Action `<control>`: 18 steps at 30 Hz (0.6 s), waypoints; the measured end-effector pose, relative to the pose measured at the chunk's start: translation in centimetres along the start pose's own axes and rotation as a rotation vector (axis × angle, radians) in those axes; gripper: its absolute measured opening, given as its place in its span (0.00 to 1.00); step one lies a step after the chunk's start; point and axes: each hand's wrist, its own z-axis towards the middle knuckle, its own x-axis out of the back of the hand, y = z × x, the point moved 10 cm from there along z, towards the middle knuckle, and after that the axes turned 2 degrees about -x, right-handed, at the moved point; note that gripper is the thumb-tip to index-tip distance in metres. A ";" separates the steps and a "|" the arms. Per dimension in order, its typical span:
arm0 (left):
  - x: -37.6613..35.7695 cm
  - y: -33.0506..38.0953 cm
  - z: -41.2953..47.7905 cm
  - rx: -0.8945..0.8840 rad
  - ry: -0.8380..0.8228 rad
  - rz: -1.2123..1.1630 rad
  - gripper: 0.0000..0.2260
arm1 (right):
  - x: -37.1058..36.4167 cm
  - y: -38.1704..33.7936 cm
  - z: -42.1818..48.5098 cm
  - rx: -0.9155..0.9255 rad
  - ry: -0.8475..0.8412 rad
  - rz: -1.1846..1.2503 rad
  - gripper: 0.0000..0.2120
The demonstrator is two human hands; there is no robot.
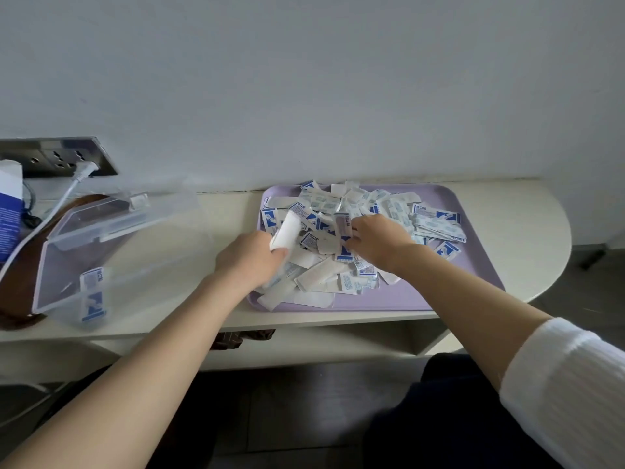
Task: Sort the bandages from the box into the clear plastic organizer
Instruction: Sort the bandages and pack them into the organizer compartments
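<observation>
Curled fingers of the left hand (248,257) grip a small stack (285,233) of white paper-wrapped bandages, held tilted over the near-left part of the pile (324,275). The right hand (378,242) pinches one blue-printed bandage (343,250) at the pile's middle, thumb and fingertips closed on it.

Nearest, a ribbed white sleeve (568,384) is pushed up the right forearm. The table (527,231) is smooth and cream, with a straight front edge and a rounded right end. On it sits a flat lavender tray (473,265) with rounded corners and a low rim, its near edge just beside the table's front edge. The loose, overlapping wrappers fill its left and middle; bare tray shows along the right side and near-right corner.

Left of the tray, across a strip of bare tabletop, stands the organizer (57,265), hard clear plastic with square walls. Its lid (111,214) is tipped open toward the wall. A few blue-and-white bandages (93,294) stand upright against its near wall.

Farther back at the left edge is a white-and-blue cardboard box (10,204), cut off by the frame. Behind it a metal socket plate (54,157) holds a white plug (86,167) on a pale wall (304,79).
</observation>
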 end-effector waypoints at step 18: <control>-0.2 2.9 -0.6 0.026 0.233 -0.528 0.15 | 2.3 -5.5 -3.0 0.209 0.133 0.221 0.10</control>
